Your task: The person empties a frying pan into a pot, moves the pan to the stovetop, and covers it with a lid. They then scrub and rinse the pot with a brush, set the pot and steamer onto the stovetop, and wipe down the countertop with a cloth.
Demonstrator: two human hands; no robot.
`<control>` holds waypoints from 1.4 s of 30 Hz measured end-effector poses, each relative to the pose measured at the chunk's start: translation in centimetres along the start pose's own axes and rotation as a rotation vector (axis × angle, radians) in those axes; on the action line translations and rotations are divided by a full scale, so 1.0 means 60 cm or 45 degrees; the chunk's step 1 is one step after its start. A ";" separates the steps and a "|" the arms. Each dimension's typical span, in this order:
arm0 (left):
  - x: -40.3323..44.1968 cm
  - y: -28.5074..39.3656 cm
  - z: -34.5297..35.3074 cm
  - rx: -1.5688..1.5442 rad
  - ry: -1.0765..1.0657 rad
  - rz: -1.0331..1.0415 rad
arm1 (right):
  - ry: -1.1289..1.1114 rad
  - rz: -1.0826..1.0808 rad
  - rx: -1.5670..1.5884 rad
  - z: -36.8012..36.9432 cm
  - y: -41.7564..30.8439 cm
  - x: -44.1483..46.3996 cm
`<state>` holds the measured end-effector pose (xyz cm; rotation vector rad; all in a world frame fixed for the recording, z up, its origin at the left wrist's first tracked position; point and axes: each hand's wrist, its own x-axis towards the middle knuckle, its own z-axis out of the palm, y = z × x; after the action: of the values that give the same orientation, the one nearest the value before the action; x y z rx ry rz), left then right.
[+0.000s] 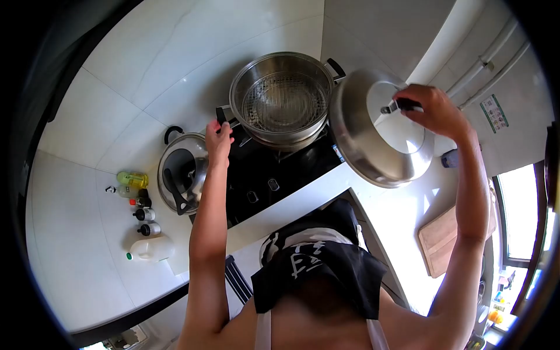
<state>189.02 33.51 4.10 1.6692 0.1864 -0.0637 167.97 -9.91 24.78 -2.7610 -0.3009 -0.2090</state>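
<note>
A large steel steamer pot (239, 111) stands uncovered on the black stove (297, 169), a wire rack (286, 102) visible inside it. My right hand (431, 108) is closed round the black-and-metal handle of a big domed lid (356, 134). That lid is tilted, to the right of the pot, with a glass panel in its middle. By the pot's left side handle is my left hand (219, 140), its fingers bent near the black grip; whether they hold it is unclear.
A lidded pan (166, 178) sits at the left, beside bottles (133, 179) and a white jug (153, 249). On the right counter (402, 221) lies a wooden cutting board (440, 239). White pipes (484, 64) run along the right wall.
</note>
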 end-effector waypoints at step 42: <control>-0.339 -0.176 -0.063 -0.078 -0.463 -0.407 | 0.583 0.277 0.335 0.310 0.003 0.020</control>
<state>167.04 36.53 -2.77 1.5249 0.1749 -0.5920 171.15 -3.10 7.70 -2.3755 0.0869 -0.6765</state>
